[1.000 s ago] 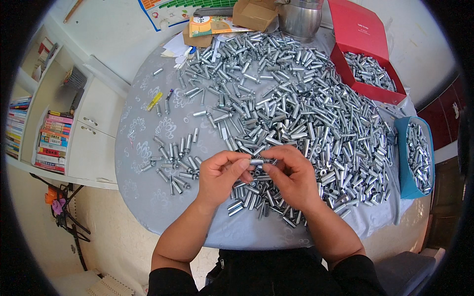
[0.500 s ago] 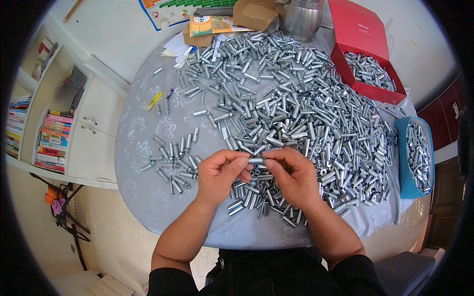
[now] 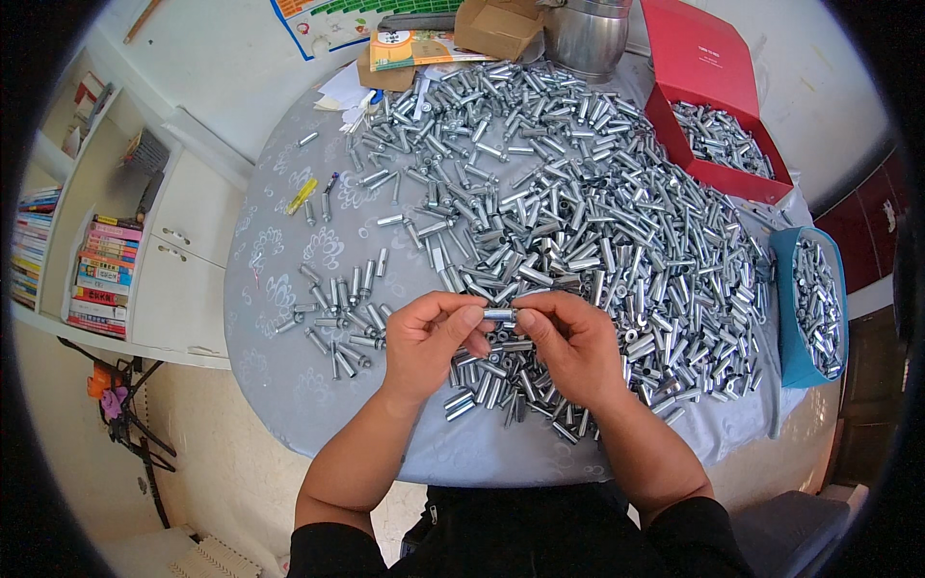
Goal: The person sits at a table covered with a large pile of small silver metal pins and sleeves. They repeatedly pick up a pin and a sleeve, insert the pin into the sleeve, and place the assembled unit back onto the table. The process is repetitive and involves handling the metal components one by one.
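Observation:
A short, shiny metal sleeve [image 3: 499, 315] lies level between my two hands, above the near edge of a large heap of metal parts. My left hand [image 3: 429, 342] pinches its left end between thumb and forefinger. Its right end is in the pinch of my right hand [image 3: 572, 342]. My fingertips cover both ends, so whether a bolt sits inside cannot be seen. Beneath and beyond, the heap of bolts and metal sleeves [image 3: 578, 222] spreads over the table. Left of my left hand is a smaller group of assembled sleeve anchors [image 3: 337, 308].
The round table has a grey patterned cloth [image 3: 279, 385]. A red box [image 3: 718, 173] of metal parts stands at the far right, a blue fabric bin [image 3: 792, 318] of them nearer. A yellow tool handle [image 3: 302, 197] lies left. Behind are a metal pot [image 3: 588, 39] and a cardboard box [image 3: 496, 27].
Almost nothing differs. Both hands keep their pinch on the metal sleeve, with only a very slight shift of the fingers.

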Action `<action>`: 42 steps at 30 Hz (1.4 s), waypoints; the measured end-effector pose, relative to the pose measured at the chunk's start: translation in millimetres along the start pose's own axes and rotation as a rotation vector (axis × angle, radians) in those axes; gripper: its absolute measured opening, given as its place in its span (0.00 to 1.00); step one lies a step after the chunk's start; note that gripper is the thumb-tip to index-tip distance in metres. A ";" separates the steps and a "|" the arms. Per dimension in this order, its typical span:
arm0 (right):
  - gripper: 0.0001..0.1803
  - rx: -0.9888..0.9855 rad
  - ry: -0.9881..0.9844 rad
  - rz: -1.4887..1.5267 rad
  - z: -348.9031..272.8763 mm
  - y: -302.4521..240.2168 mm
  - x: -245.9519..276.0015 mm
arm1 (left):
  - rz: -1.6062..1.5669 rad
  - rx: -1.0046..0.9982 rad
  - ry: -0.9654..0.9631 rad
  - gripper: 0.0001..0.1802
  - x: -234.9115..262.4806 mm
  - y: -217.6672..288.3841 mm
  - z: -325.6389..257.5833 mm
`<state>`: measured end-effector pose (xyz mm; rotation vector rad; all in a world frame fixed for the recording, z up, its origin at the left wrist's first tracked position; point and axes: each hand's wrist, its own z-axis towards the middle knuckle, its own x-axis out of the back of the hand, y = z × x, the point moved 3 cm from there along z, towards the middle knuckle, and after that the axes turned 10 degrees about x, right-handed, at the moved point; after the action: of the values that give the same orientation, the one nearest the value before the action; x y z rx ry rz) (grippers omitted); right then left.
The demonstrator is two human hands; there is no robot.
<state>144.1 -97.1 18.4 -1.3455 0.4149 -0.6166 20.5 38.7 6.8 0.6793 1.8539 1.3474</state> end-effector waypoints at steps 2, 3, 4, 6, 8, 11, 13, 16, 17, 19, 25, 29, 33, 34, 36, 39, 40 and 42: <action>0.10 0.095 0.019 -0.010 0.6 2.1 0.1 | 0.010 -0.003 0.009 0.09 0.2 -0.7 0.1; 0.10 0.168 0.032 -0.001 1.8 1.8 0.0 | 0.019 0.001 0.016 0.09 0.8 -0.9 0.3; 0.11 0.241 0.046 0.009 2.5 0.5 0.1 | 0.027 0.004 0.023 0.09 1.8 -1.0 0.6; 0.12 0.291 0.076 0.016 2.9 -0.5 1.9 | 0.028 0.021 0.039 0.10 4.6 -1.7 1.2; 0.12 0.302 0.134 0.005 3.4 -4.2 3.2 | 0.011 0.047 0.055 0.10 7.6 -2.7 2.1; 0.13 0.237 0.177 -0.029 3.5 -15.9 2.9 | -0.026 0.023 0.031 0.10 7.4 -1.9 2.4; 0.14 0.168 0.092 -0.042 4.4 -17.1 2.8 | -0.003 -0.004 -0.006 0.09 5.2 -3.0 2.8; 0.15 0.255 -0.055 -0.176 0.9 -7.0 -1.0 | -0.004 -0.016 -0.041 0.08 1.3 -3.1 2.6; 0.16 0.244 -0.033 -0.185 0.9 -7.5 0.1 | -0.011 -0.015 -0.049 0.08 0.4 -3.0 2.5; 0.16 0.221 0.008 -0.200 1.3 -9.1 0.9 | -0.039 -0.012 -0.048 0.07 1.5 -2.9 3.6; 0.14 0.238 0.261 -0.103 1.0 2.4 10.2 | -0.047 -0.018 -0.004 0.07 5.7 -3.1 4.8; 0.13 0.285 0.299 -0.154 5.7 -14.4 9.0 | -0.033 -0.057 -0.022 0.06 5.0 -3.1 5.0; 0.12 0.212 0.083 -0.153 0.8 -10.1 2.6 | 0.004 -0.016 -0.048 0.06 -0.4 -1.7 3.5; 0.11 0.195 0.100 -0.133 -0.5 -5.1 1.4 | 0.001 -0.016 -0.052 0.06 0.5 -2.4 4.3; 0.09 0.104 0.151 -0.037 -2.3 0.7 3.6 | -0.016 -0.023 -0.025 0.06 3.9 -1.8 5.3; 0.08 0.074 0.270 0.122 0.9 -3.9 9.4 | -0.052 -0.070 0.047 0.07 12.6 2.0 7.5; 0.10 0.137 0.299 0.113 1.5 -0.7 12.7 | -0.058 -0.100 0.057 0.06 15.5 2.4 7.8; 0.11 0.166 0.417 0.144 1.5 0.0 15.7 | -0.007 -0.137 0.062 0.08 15.6 5.8 8.1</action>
<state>157.2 -105.9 19.8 -1.0160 0.7734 -0.7945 17.9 56.9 6.9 0.5662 1.7909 1.4902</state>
